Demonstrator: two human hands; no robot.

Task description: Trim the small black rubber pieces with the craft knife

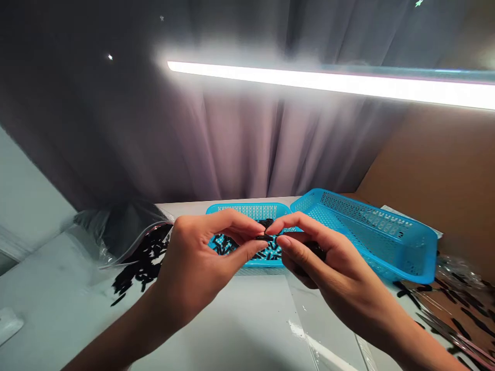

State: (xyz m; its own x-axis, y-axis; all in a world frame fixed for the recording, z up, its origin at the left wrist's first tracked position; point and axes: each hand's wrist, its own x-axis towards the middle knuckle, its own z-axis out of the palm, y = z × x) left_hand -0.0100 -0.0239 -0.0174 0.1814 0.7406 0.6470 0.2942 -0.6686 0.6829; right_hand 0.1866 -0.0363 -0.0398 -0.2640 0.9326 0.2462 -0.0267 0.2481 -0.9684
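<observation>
My left hand [201, 270] pinches a small, slim black piece [264, 237] between thumb and index fingertip, at mid-view. My right hand [332, 255] meets it from the right, thumb and index fingertip closing at the piece's other end. Something dark [316, 249] is tucked under the curled fingers of my right hand; its kind is hidden. Both hands hover in front of a small blue basket [247, 263], which holds many loose black pieces [222, 245] and is partly covered by my fingers.
On the left, black pieces [145, 263] spill from a clear plastic bag [116, 232]. At right stands a larger blue basket [402, 257]. Metal tools [444, 327] and more black strips [477, 320] lie on a brown surface. A bright light tube [309, 80] hangs before the curtain.
</observation>
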